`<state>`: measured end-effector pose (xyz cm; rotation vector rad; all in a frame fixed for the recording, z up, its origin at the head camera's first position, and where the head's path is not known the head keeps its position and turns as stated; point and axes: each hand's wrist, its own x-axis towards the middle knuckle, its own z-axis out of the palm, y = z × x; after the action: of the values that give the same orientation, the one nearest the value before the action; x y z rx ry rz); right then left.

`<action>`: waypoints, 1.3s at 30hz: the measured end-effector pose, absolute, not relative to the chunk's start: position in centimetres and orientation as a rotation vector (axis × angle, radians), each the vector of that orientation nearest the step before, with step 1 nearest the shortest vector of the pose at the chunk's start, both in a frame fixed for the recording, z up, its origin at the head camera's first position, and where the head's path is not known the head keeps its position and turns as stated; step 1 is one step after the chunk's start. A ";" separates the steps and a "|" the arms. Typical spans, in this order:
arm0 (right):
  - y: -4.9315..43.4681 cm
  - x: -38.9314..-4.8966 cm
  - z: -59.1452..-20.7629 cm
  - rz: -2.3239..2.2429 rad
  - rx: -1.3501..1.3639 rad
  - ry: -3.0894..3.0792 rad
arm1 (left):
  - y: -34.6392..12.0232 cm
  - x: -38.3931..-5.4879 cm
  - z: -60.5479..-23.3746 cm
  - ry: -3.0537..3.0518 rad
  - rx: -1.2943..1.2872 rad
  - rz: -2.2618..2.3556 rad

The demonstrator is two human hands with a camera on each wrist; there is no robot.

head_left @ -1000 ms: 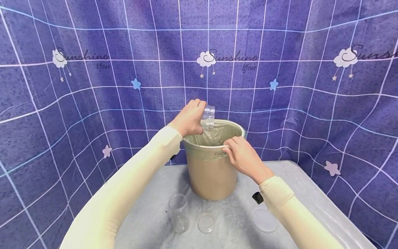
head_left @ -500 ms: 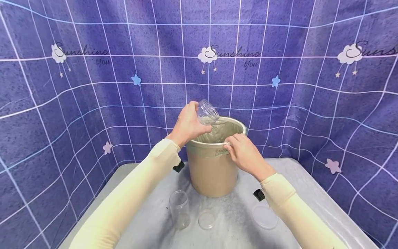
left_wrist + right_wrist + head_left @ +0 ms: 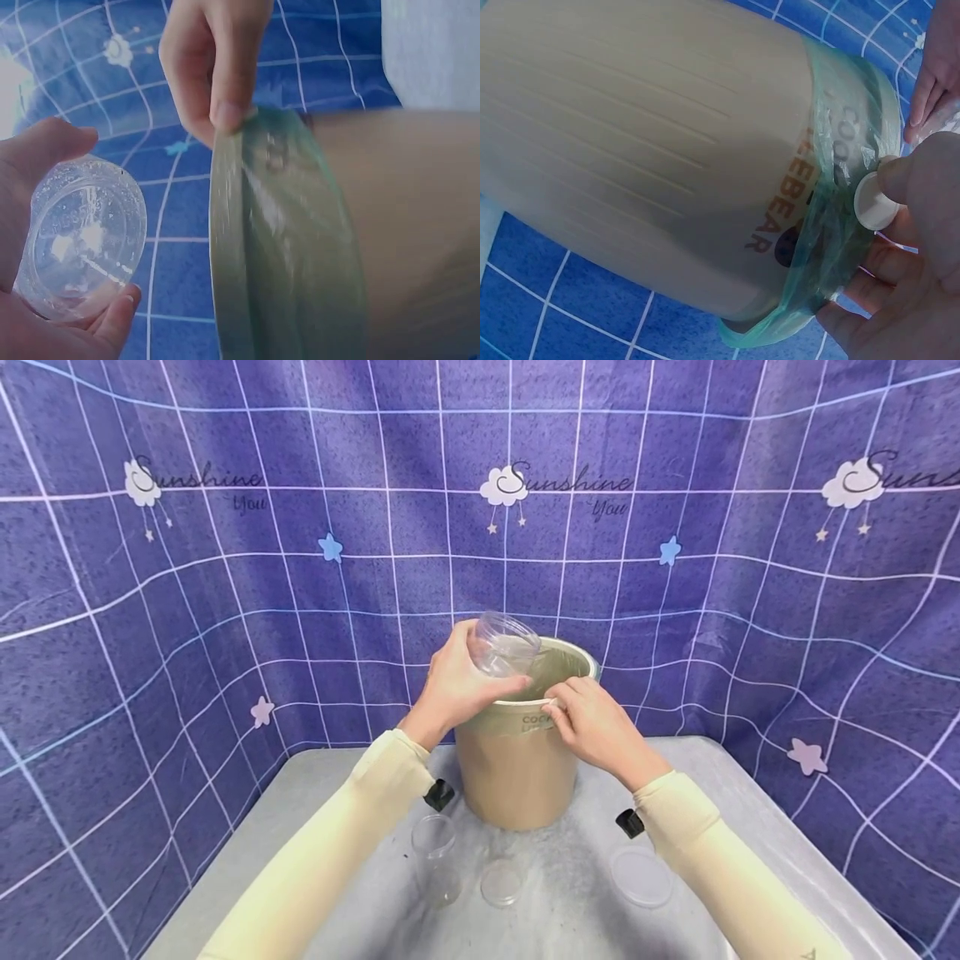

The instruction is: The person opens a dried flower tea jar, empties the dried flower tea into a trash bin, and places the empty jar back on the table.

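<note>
My left hand (image 3: 453, 681) holds a short clear plastic jar (image 3: 507, 647) tilted beside the near-left rim of a beige bin (image 3: 517, 785). Its fingers are behind the jar and its thumb in front, toward the bin. In the left wrist view, small specks or drops dot the jar wall. My right hand (image 3: 600, 727) grips the bin's front rim, thumb outside. A thin green bag (image 3: 847, 150) lines the bin and folds over its rim. Under the right thumb in the right wrist view is a white round piece (image 3: 874, 204). The bin's inside is mostly hidden.
A taller clear jar (image 3: 437, 868) stands on the grey table cover (image 3: 570, 918) in front of the bin. Near it lie a small clear lid (image 3: 501, 883) and a larger translucent lid (image 3: 642, 877). A blue checked curtain (image 3: 375, 527) closes off the back and sides.
The left hand has turned the jar from mouth-down over the bin toward upright and brought it slightly nearer. The right hand keeps its grip on the rim.
</note>
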<state>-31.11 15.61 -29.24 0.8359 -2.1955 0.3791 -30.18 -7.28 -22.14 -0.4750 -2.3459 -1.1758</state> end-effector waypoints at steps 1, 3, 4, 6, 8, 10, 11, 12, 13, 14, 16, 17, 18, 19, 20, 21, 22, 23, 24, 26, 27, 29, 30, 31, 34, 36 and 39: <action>15.6 -31.0 -29.2 0.387 0.831 -2.206 | -7.2 -29.9 -22.3 -2.339 -0.479 -1.186; 15.7 -30.9 -29.1 0.396 0.819 -2.229 | -7.1 -29.4 -22.7 -2.324 -0.493 -1.203; 15.7 -30.9 -29.1 0.405 0.817 -2.239 | -7.1 -29.1 -22.9 -2.316 -0.500 -1.209; 15.8 -30.7 -29.0 0.424 0.809 -2.258 | -7.0 -28.6 -23.4 -2.297 -0.515 -1.228; 15.9 -30.5 -29.0 0.447 0.801 -2.263 | -6.9 -28.0 -23.8 -2.288 -0.528 -1.247; 15.9 -30.2 -28.9 0.468 0.797 -2.259 | -6.7 -27.3 -24.3 -2.282 -0.535 -1.272; 16.0 -30.1 -28.8 0.473 0.797 -2.252 | -6.7 -27.0 -24.5 -2.283 -0.529 -1.283; 16.0 -29.9 -28.7 0.478 0.798 -2.244 | -6.7 -26.6 -24.7 -2.285 -0.522 -1.293; 16.0 -29.7 -28.6 0.481 0.798 -2.237 | -6.6 -26.3 -24.9 -2.287 -0.514 -1.304; 16.0 -29.6 -28.4 0.482 0.801 -2.229 | -6.6 -26.0 -25.1 -2.286 -0.507 -1.315; 16.1 -29.3 -28.1 0.480 0.806 -2.216 | -6.6 -25.5 -25.5 -2.283 -0.479 -1.335; 16.1 -29.2 -27.9 0.481 0.808 -2.209 | -6.6 -25.2 -25.7 -2.282 -0.468 -1.342; 16.1 -29.1 -27.8 0.479 0.808 -2.205 | -6.6 -25.0 -26.0 -2.277 -0.467 -1.350; 16.1 -28.9 -27.7 0.480 0.805 -2.203 | -6.6 -24.9 -26.2 -2.269 -0.473 -1.357; 16.2 -28.8 -27.7 0.483 0.802 -2.201 | -6.6 -24.7 -26.6 -2.264 -0.478 -1.363; 16.3 -28.6 -27.7 0.486 0.798 -2.202 | -6.5 -24.5 -26.9 -2.256 -0.489 -1.369; 16.4 -28.4 -27.7 0.488 0.794 -2.204 | -6.5 -24.4 -27.3 -2.247 -0.502 -1.368; 16.4 -28.2 -27.8 0.492 0.792 -2.205 | -6.5 -24.3 -27.8 -2.239 -0.513 -1.375; 16.5 -27.9 -27.9 0.496 0.789 -2.207 | -6.5 -24.2 -28.3 -2.233 -0.523 -1.376; 16.6 -27.5 -28.1 0.504 0.785 -2.211 | -6.4 -24.0 -29.3 -2.226 -0.536 -1.383; 16.7 -27.3 -28.2 0.509 0.783 -2.212 | -6.3 -23.9 -29.8 -2.225 -0.541 -1.388; 16.8 -26.9 -28.4 0.513 0.778 -2.212 | -6.1 -23.7 -30.8 -2.229 -0.543 -1.400; 16.9 -26.8 -28.5 0.514 0.771 -2.214 | -6.0 -23.6 -31.2 -2.232 -0.543 -1.404; 17.0 -26.6 -28.6 0.517 0.768 -2.215 | -5.9 -23.5 -31.6 -2.233 -0.545 -1.409; 17.3 -26.1 -28.9 0.520 0.761 -2.221 | -5.5 -23.4 -32.7 -2.232 -0.546 -1.412; 17.4 -25.9 -29.1 0.520 0.758 -2.225 | -5.3 -23.4 -33.4 -2.234 -0.547 -1.400; 17.8 -25.5 -29.5 0.516 0.750 -2.223 | -5.1 -23.3 -34.4 -2.249 -0.551 -1.379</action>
<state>-25.48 17.77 -29.53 0.7498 -2.2229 0.5164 -23.34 -5.08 -34.38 -0.5507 -2.2490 -1.3794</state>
